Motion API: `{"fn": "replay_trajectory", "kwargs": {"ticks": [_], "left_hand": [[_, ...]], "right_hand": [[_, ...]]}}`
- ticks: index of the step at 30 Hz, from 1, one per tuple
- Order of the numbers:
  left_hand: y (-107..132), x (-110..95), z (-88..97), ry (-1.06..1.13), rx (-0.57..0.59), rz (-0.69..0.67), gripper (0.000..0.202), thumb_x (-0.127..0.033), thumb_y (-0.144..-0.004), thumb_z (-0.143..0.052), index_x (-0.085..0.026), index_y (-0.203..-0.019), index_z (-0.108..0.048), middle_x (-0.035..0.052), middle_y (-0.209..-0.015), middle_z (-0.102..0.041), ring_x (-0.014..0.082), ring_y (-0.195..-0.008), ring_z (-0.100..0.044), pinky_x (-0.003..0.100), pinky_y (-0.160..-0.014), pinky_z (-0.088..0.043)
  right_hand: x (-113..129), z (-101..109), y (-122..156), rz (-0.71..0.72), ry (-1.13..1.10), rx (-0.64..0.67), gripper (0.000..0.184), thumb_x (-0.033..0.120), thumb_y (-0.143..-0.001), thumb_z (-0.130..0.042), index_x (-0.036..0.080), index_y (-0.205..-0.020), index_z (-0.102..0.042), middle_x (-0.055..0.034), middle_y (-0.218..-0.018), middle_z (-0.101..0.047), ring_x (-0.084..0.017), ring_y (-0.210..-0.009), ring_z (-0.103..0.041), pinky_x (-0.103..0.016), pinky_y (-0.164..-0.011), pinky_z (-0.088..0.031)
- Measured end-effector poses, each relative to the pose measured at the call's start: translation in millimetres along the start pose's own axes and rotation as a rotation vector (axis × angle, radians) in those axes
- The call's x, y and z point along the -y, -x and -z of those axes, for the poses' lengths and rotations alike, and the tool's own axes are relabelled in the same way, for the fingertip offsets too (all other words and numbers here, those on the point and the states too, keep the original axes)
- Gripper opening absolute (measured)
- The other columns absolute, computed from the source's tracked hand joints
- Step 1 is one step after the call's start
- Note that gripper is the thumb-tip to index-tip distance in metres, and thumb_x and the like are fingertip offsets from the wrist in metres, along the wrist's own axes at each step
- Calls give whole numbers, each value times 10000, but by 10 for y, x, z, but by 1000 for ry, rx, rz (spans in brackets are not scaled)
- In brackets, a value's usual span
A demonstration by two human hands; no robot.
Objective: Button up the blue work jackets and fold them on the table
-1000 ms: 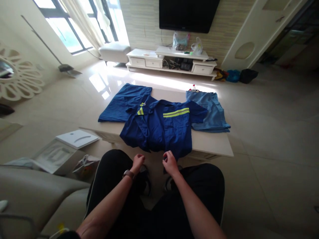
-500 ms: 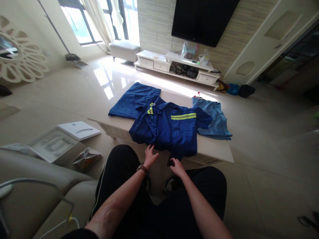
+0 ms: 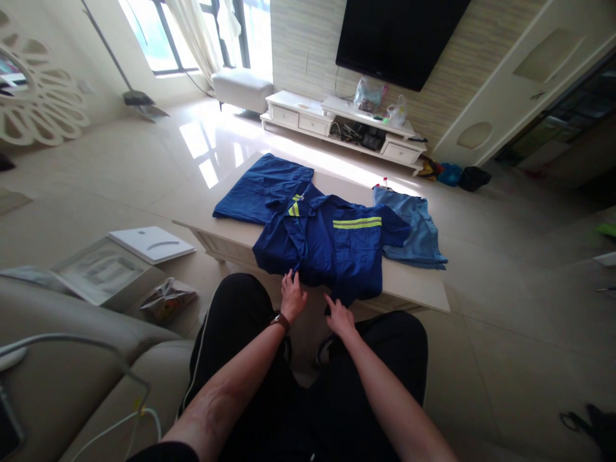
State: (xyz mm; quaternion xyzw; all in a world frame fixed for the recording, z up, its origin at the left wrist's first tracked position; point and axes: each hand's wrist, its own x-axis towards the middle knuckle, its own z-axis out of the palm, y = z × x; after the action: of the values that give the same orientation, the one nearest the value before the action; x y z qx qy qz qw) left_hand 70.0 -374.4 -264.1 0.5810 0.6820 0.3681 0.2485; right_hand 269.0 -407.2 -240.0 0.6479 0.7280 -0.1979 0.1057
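Note:
A dark blue work jacket (image 3: 317,247) with yellow-and-grey reflective stripes lies spread over a low table (image 3: 423,292), its near edge hanging over the front. My left hand (image 3: 293,299) is at that edge, fingers stretched out and fingertips touching the cloth. To its right, my right hand (image 3: 341,317) is at a hanging end of the jacket, the index finger extended and the other fingers bent round the dark cloth; they are partly hidden. Folded blue cloth (image 3: 262,186) lies at the table's left, partly against the jacket. A lighter blue garment (image 3: 418,234) lies under the jacket's right sleeve.
Beside the sofa (image 3: 91,333) on the left are an open box (image 3: 106,273), a white lid (image 3: 151,244) and a small bag (image 3: 168,300). A low TV cabinet (image 3: 312,122) stands beyond the table. A red-capped bottle (image 3: 385,183) shows behind the lighter garment.
My left hand has shifted slightly, its fingers closer together at the jacket's edge. The right index finger has straightened toward the left. The view has tilted a little; the garments lie as before.

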Motion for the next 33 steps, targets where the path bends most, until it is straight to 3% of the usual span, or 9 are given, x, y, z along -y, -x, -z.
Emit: {"fn": "replay_trajectory", "kwargs": {"ticks": [5,9,12,14,18,22,28,30,33], "left_hand": [[12,-86,135,92,-144,-78,577,-134,-914,-513,-175,-1490,-541,165,-1454,-556,303,-1419,-463,486,-1245,-356],[-50,-76,297,222,-232,-44,540,-180,-908,-563,-203,-1448,-559,140,-1377,-573,267,-1301,-561,415,-1103,-496],[-94,-26,376,282,-256,-17,561,-271,-856,-695,-197,-1396,-560,135,-1363,-553,271,-1261,-574,384,-995,-548],[-112,5,398,284,-269,7,567,-281,-822,-739,-203,-1353,-557,126,-1352,-550,271,-1259,-570,383,-999,-544],[-113,26,391,301,-294,69,559,-96,-784,-635,-207,-1322,-531,122,-1312,-569,240,-1193,-598,389,-1027,-531],[-92,20,364,465,-299,192,639,-45,-765,-580,-221,-1371,-477,135,-1342,-579,198,-1116,-667,335,-937,-573],[-68,53,346,520,-194,296,227,-219,-854,-607,-162,-1054,-698,82,-973,-737,207,-937,-711,344,-884,-580],[-38,30,342,494,-159,220,220,-233,-871,-606,-175,-1029,-748,78,-994,-747,213,-950,-705,350,-894,-569],[29,-36,321,386,-65,-3,315,-191,-922,-531,-212,-1096,-792,75,-1057,-733,207,-1001,-677,352,-936,-542]], "right_hand": [[47,64,-93,-77,61,-59,854,154,-879,-579,381,-1649,-287,-169,-1308,-562,-319,-1084,-653,-406,-867,-483],[-26,78,-152,-107,47,-107,820,124,-864,-590,365,-1616,-369,-190,-1333,-557,-332,-1092,-647,-426,-872,-471],[-66,70,-172,-102,-22,-125,682,126,-855,-607,271,-1513,-506,-192,-1318,-589,-330,-1119,-637,-427,-893,-466],[-76,68,-174,-102,-59,-146,516,187,-887,-604,201,-1403,-572,-190,-1272,-621,-327,-1125,-632,-426,-901,-469],[-106,88,-149,-112,-166,-232,342,347,-938,-572,194,-1243,-578,-155,-1221,-650,-307,-1111,-629,-407,-899,-482],[-188,144,-91,-115,-554,-448,346,259,-787,-588,233,-1128,-533,-84,-1148,-654,-262,-1038,-640,-380,-904,-505],[-311,310,-33,-122,-1380,-620,669,254,-597,-665,268,-1219,-421,-6,-996,-647,-202,-839,-666,-352,-790,-569],[-336,364,-16,-190,-1633,-556,689,244,-558,-713,273,-1190,-441,27,-905,-658,-195,-776,-671,-346,-740,-577],[-348,425,11,-256,-1866,-335,528,215,-537,-742,239,-1028,-550,17,-808,-694,-208,-729,-683,-348,-686,-586]]}}
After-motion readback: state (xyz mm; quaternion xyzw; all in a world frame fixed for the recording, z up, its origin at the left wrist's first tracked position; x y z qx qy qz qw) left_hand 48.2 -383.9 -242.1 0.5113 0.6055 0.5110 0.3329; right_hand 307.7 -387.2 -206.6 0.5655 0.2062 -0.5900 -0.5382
